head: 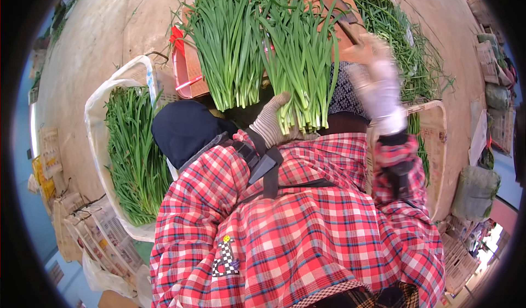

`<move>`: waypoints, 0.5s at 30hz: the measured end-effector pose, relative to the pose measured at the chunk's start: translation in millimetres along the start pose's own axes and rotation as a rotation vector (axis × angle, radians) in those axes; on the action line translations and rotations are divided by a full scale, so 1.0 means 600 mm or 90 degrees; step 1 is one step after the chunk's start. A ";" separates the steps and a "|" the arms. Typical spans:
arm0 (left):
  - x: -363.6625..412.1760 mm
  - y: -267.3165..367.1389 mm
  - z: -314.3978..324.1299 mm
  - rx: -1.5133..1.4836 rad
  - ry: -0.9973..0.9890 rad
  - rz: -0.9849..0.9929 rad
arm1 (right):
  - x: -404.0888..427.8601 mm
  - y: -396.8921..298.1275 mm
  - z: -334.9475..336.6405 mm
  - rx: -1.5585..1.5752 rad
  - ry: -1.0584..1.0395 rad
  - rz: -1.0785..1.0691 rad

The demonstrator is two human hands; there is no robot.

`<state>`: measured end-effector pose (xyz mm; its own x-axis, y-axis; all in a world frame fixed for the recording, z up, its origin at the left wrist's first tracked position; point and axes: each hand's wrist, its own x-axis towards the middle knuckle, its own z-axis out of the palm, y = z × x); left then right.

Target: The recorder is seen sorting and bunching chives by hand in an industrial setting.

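My left hand (273,123), in a striped knit glove, grips the white lower ends of a bunch of long flat green leaves, likely garlic chives (302,65). A second bunch (232,49) lies beside it to the left, across an orange board (353,20). My right hand (372,69), gloved and blurred by motion, is off to the right of the held bunch; its fingers and whether it holds anything cannot be made out. A flat metal blade (333,4) with a dark handle lies on the board above it.
At left stands a white lined basket (96,143) full of green leaves. Loose leaves and trimmings (394,41) heap at upper right. Another basket (439,143) holding greens is by my right arm. A red-and-white stick (189,83) lies at the board's left edge.
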<state>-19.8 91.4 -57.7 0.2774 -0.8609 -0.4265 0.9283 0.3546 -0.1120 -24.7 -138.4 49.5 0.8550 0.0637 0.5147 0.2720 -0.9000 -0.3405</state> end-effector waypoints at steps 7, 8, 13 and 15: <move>0.010 -0.001 -0.023 -0.031 -0.023 0.014 | -0.085 -0.049 0.158 0.018 -0.258 0.168; 0.009 -0.001 -0.022 -0.032 -0.023 0.014 | -0.086 -0.046 0.162 0.074 -0.239 0.178; 0.007 0.005 -0.028 -0.024 -0.064 -0.001 | -0.075 -0.025 0.126 0.449 -0.022 0.317; 0.003 0.004 -0.027 -0.027 -0.056 0.003 | -0.044 0.015 0.051 0.537 0.113 0.452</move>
<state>-21.4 96.7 -73.5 0.3039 -0.8872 -0.3471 0.9161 0.3722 -0.1493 -31.2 -134.8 9.0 0.8786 -0.4718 0.0742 0.0179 -0.1227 -0.9923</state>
